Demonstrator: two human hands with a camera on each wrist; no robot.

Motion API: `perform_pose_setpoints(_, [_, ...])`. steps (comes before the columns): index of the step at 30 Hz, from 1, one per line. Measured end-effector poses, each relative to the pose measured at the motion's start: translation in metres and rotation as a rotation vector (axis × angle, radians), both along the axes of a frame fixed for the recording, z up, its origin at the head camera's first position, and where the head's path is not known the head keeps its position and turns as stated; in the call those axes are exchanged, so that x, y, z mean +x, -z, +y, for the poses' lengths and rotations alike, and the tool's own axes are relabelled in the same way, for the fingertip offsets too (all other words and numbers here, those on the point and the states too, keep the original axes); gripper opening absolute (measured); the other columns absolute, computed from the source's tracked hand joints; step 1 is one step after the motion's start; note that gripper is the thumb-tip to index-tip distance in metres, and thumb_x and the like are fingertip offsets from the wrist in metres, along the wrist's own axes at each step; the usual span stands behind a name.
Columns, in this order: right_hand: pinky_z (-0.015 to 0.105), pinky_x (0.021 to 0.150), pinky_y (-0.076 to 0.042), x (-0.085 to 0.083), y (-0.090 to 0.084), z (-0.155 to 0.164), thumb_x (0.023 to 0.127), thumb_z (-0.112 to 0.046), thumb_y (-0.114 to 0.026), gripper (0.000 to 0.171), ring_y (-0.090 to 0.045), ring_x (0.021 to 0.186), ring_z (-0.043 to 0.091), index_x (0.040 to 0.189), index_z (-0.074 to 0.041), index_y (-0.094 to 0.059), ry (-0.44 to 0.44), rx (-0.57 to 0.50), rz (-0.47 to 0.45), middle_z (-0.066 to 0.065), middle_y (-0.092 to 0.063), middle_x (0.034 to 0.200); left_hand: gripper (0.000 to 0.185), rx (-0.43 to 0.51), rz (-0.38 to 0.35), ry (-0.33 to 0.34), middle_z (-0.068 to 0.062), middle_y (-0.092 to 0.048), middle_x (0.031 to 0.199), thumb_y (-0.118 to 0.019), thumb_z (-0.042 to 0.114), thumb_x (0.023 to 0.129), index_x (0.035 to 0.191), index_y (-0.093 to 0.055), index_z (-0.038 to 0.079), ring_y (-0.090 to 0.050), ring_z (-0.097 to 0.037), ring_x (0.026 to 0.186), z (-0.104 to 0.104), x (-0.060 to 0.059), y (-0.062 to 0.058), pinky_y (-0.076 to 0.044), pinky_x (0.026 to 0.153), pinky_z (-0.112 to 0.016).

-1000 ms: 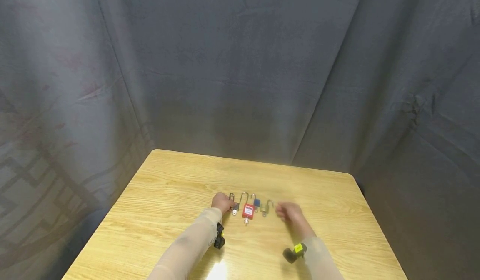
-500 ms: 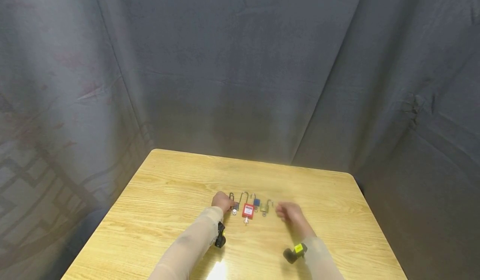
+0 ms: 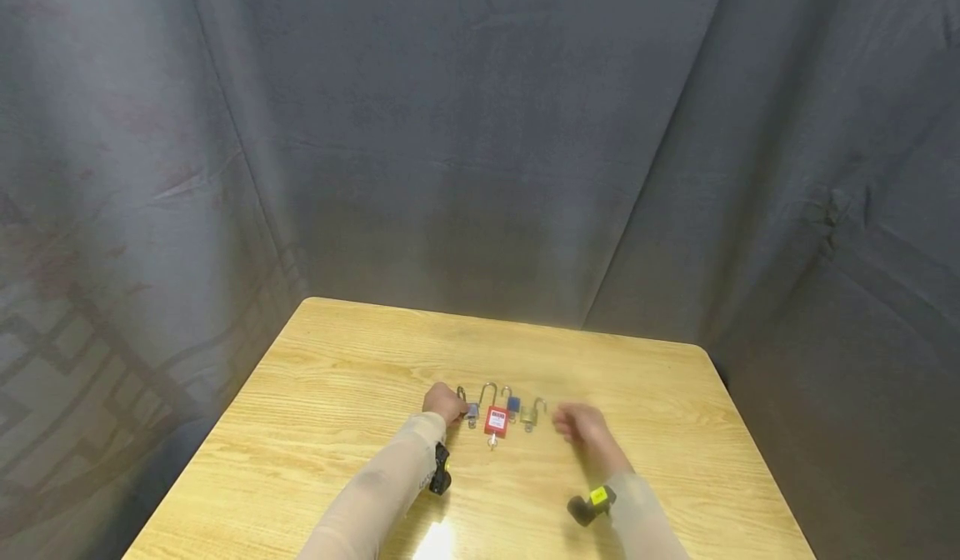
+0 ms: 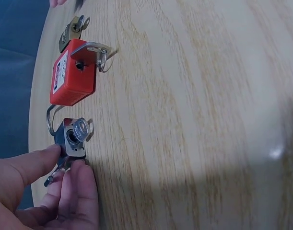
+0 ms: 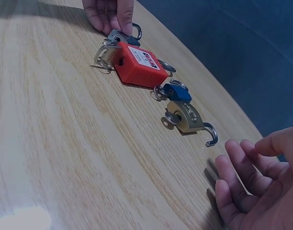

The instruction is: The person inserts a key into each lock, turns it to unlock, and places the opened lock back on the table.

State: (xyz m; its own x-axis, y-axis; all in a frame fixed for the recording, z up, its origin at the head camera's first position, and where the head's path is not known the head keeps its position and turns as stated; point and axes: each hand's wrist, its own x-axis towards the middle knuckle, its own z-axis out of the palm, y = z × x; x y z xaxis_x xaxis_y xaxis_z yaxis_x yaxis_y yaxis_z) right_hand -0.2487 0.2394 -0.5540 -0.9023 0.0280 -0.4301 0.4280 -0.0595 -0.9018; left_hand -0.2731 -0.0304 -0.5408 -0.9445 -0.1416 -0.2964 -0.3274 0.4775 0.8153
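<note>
Four small padlocks lie in a row on the wooden table (image 3: 337, 377): grey (image 3: 471, 412), red (image 3: 496, 420), blue (image 3: 513, 403) and brass (image 3: 529, 415). My left hand (image 3: 452, 408) pinches the grey padlock (image 4: 72, 139) between thumb and fingers at the row's left end; a key (image 4: 79, 128) sits in its underside. The red padlock (image 4: 73, 72) lies just beside it, also with a key. My right hand (image 3: 572, 423) hovers right of the brass padlock (image 5: 187, 117), whose shackle is open. Its fingers (image 5: 242, 167) are loosely curled and hold nothing.
Dark grey cloth hangs behind and beside the table. The table's far edge (image 3: 495, 320) runs a short way behind the locks, its right edge (image 3: 750, 443) beyond my right hand. A bright glare (image 3: 435, 539) lies on the wood between my forearms.
The grey padlock and its key have shifted slightly in my left fingers, toward the back. My right hand has barely moved.
</note>
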Motion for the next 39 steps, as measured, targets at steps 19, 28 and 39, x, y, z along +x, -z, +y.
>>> perform_pose_setpoints(19, [0.017, 0.059, -0.051, -0.003, 0.0, 0.0, 0.096, -0.016, -0.052, 0.035, -0.061, 0.071, 0.009, 0.125, 0.005, -0.051, 0.011, 0.012, 0.01, 0.008, -0.068, 0.093, 0.038, 0.006, 0.002, 0.042, 0.006, -0.034, 0.045, -0.073, 0.006, 0.08, 0.052, -0.049, 0.011, -0.031, -0.008, 0.043, -0.002, -0.004, -0.002, -0.032, 0.041, -0.019])
perform_pose_setpoints(28, [0.016, 0.06, -0.051, -0.002, -0.001, -0.001, 0.097, -0.015, -0.052, 0.037, -0.06, 0.071, 0.009, 0.127, 0.005, -0.048, 0.012, -0.006, 0.01, 0.009, -0.068, 0.095, 0.042, 0.01, 0.028, 0.098, 0.008, -0.03, 0.044, -0.07, 0.005, 0.08, 0.05, -0.042, 0.014, -0.025, -0.008, 0.041, -0.006, -0.006, 0.002, -0.025, 0.038, -0.02])
perform_pose_setpoints(39, [0.016, 0.061, -0.051, -0.003, -0.001, 0.0, 0.097, -0.016, -0.051, 0.034, -0.059, 0.073, 0.008, 0.125, 0.003, -0.05, 0.005, -0.006, 0.012, 0.008, -0.067, 0.097, 0.019, 0.033, 0.027, 0.135, 0.006, -0.037, 0.051, -0.071, 0.005, 0.078, 0.063, -0.059, 0.005, -0.032, -0.01, 0.047, -0.012, -0.009, 0.001, -0.03, 0.041, -0.021])
